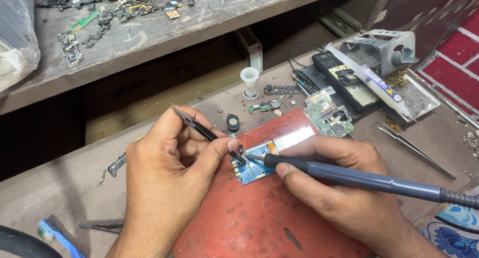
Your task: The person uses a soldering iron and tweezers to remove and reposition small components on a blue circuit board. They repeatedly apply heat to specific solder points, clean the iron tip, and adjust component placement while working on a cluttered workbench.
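Left hand [167,175]: clenched around black tweezers [199,129], pinched between thumb and forefinger; tips lowered onto the top left corner of the small blue circuit board [253,165].

Right hand [332,188]: grasping a grey-blue soldering iron [359,178] like a pen, black collar between thumb and fingers, metal tip meeting the tweezer tips on the same board corner. Cable end of the iron running off toward the right edge of the view.

Blue circuit board: flat on the red work mat [259,223], near the mat's upper edge, between the two hands. Bright metal strip [294,138] touching the board's upper right end.

Desk [60,188], surrounding items:
- Green circuit board [327,113], just beyond the mat's upper right corner, partly on a black tray [349,91].
- White tube with a fine nozzle [371,81], lying diagonally across the black tray.
- Grey metal stand [381,48] on a steel tray [424,101] with brass wool, well apart at upper right.
- Spare steel tweezers [414,149], right of the mat.
- White spool [250,81], upright, behind the mat.
- Small black ring-shaped part [232,122], just above the left thumb.
- Blue toothbrush [57,235], lower left, beside another pair of tweezers [102,224].

Raised shelf [149,38] behind the desk: scattered dark board fragments and flex strips.
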